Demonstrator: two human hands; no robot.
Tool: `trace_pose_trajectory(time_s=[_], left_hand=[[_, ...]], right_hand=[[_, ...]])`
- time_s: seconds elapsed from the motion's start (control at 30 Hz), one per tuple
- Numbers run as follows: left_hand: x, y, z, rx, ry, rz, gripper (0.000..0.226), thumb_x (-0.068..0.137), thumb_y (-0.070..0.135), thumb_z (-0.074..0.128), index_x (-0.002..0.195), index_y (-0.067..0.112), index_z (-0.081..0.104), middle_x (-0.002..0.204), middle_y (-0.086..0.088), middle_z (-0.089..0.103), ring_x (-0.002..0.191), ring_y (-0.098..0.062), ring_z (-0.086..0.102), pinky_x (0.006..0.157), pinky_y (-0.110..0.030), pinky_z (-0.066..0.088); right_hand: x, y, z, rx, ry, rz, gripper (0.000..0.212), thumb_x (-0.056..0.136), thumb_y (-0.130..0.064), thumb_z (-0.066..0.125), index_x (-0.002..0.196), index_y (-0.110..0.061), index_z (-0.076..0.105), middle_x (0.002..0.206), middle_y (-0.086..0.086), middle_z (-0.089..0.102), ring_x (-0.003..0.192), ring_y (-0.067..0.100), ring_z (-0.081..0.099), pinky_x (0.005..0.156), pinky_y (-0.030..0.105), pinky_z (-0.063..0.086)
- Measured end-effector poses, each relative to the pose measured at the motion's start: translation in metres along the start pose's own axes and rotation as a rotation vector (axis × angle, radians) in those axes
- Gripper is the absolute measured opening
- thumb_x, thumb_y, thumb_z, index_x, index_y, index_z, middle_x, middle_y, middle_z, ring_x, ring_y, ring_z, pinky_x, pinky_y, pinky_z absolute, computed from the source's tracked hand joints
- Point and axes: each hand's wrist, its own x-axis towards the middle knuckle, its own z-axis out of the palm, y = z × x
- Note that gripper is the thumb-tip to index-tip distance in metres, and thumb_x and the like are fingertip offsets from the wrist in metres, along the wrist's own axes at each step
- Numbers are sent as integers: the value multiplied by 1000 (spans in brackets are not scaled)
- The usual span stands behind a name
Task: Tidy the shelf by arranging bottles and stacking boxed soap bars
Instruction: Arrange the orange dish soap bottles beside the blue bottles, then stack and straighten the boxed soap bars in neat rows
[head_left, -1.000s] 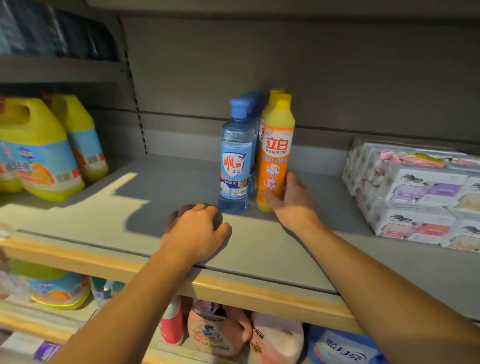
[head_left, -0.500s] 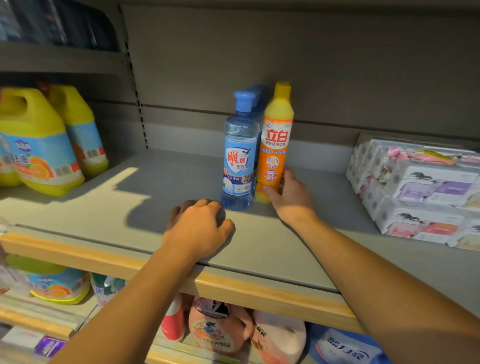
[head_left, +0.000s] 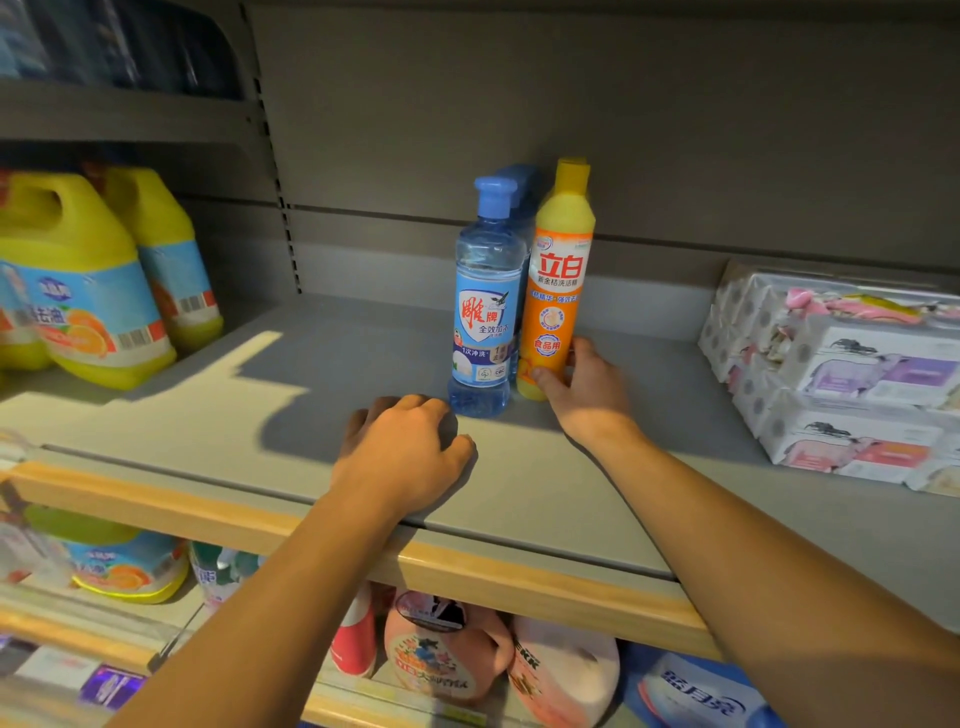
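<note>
— Bottles first: how many stand on the grey metal shelf (head_left: 322, 374)?
— Two in front, upright and touching: a clear blue plastic bottle with a blue cap (head_left: 485, 306) and an orange plastic bottle with a yellow cap (head_left: 558, 291). Another blue one (head_left: 522, 195) peeks out behind.
— And the hands?
— The right hand (head_left: 584, 387) grips the orange bottle's base, thumb in front. The left hand (head_left: 402, 457) rests with curled fingers on the shelf, holding nothing.
— The soap?
— White boxed soap bars (head_left: 852, 379), too many to count, are stacked at the right. Two yellow plastic jugs (head_left: 98, 286) stand at the left, with bare shelf between.
</note>
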Motion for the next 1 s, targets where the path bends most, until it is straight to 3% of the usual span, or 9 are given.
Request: trace_pose_trajectory(time_s=[0.17, 0.3, 0.4, 0.63, 0.83, 1.0], left_hand=[[-1, 2, -2, 6, -9, -14, 27, 86, 59, 39, 96, 37, 50, 113, 8, 58, 101, -18, 53, 99, -47, 45], [-4, 4, -5, 10, 15, 1, 28, 84, 58, 39, 91, 34, 52, 103, 8, 58, 95, -19, 54, 94, -46, 48], [-7, 8, -9, 17, 41, 17, 22, 87, 53, 45, 90, 33, 54, 98, 7, 61, 89, -18, 56, 88, -43, 51], [-27, 27, -17, -15, 83, 83, 29, 89, 42, 54, 110, 27, 67, 100, 6, 70, 93, -21, 62, 80, -38, 54], [-29, 88, -3, -256, 43, 167, 32, 88, 35, 62, 118, 23, 66, 110, 6, 71, 99, -14, 65, 82, -28, 51], [-10, 152, 15, -399, -51, 266, 34, 88, 32, 66, 120, 18, 66, 115, 3, 71, 99, -10, 66, 89, -30, 53]], right_hand=[[1, 1, -1, 33, -14, 8, 57, 90, -36, 67, 139, -15, 45, 136, 6, 58, 120, 27, 58, 99, 41, 47], [-2, 2, -5, 28, -9, 34, 57, 88, -41, 69, 135, -15, 47, 132, 5, 61, 113, 25, 61, 88, 32, 46], [-10, 0, -13, 15, -46, 67, 57, 88, -40, 70, 133, -16, 46, 132, 5, 61, 114, 24, 61, 88, 32, 47], [-59, 18, -53, -53, -88, 3, 46, 88, -42, 65, 129, -24, 55, 129, 0, 60, 115, 18, 57, 85, 26, 41], [-92, 45, -102, -11, 29, -66, 25, 82, -40, 65, 106, -34, 64, 110, -12, 65, 98, 1, 61, 89, 30, 51], [-102, 80, -157, -148, 205, -162, 27, 80, -45, 59, 104, -34, 64, 101, -17, 60, 91, -3, 55, 79, 18, 42]])
